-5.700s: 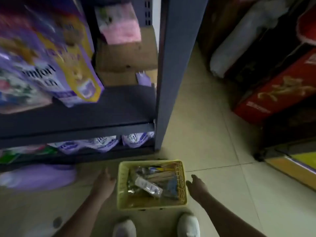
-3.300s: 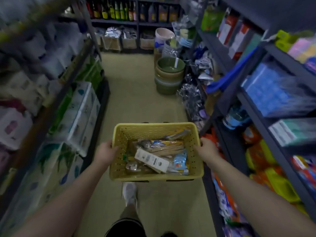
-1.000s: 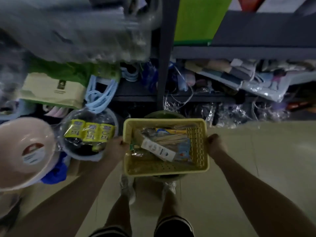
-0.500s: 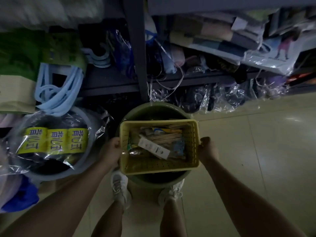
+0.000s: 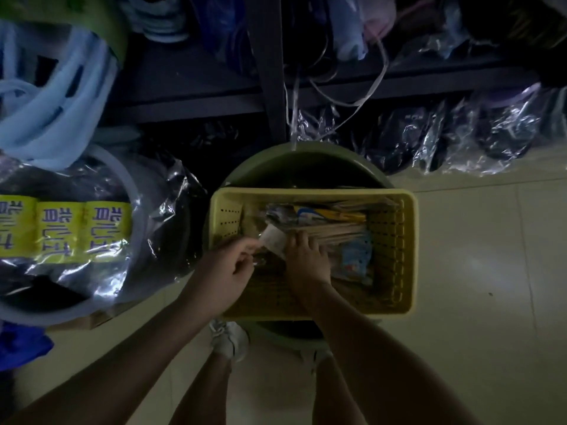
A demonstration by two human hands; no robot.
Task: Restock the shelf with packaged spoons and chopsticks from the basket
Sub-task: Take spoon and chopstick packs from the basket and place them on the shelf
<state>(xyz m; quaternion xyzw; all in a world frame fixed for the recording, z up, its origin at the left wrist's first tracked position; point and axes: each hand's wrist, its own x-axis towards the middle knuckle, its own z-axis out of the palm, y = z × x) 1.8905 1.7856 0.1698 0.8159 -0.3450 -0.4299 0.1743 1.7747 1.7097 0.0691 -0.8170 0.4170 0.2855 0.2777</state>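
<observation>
A yellow perforated basket [image 5: 395, 250] rests on the rim of a green round tub [image 5: 276, 161] in front of the dark shelf [image 5: 190, 99]. Inside lie packaged chopsticks [image 5: 334, 234], a blue printed packet [image 5: 356, 259] and a flat pack with a white label [image 5: 274, 239]. My left hand [image 5: 230, 268] pinches the near left end of that white-labelled pack. My right hand [image 5: 306, 259] lies palm down on the packs beside it, fingers curled over the pack's edge.
A plastic-wrapped basin with yellow labels [image 5: 70, 231] stands at the left, with pale blue hangers [image 5: 52, 96] above it. Clear-wrapped dark goods [image 5: 460, 139] line the floor under the shelf at the right. A dark shelf post [image 5: 270, 72] rises behind the tub. Tiled floor [image 5: 491, 302] lies to the right.
The basket now sits on the green tub. Both hands have left its sides and moved inside it onto the packs; the left hand has taken hold of the white-labelled pack.
</observation>
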